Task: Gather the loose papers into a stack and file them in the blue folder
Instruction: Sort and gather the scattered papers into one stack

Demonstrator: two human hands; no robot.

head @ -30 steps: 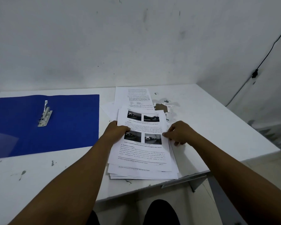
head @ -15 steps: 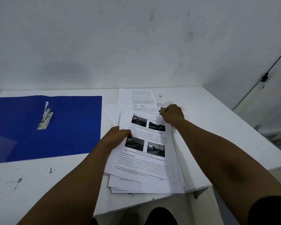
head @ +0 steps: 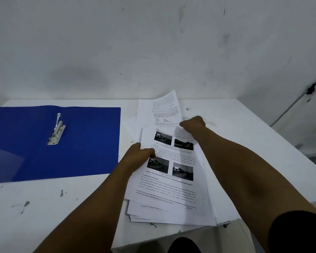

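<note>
Ragged stack of white printed papers (head: pixel 171 189), top sheet bearing four dark photos; left hand (head: pixel 140 157) grips its near edge, right hand (head: pixel 192 126) pinches a farther sheet (head: pixel 164 110). Blue folder (head: pixel 88 143) open, left of the left hand.

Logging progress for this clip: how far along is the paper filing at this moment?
Done: most sheets lie in a rough pile with uneven edges. In hand: the left hand holds the pile's left edge while the right hand grips the far sheet, whose far end lifts off the table. Left: square the pile and file it; the blue folder lies open with nothing under its metal clip.
</note>
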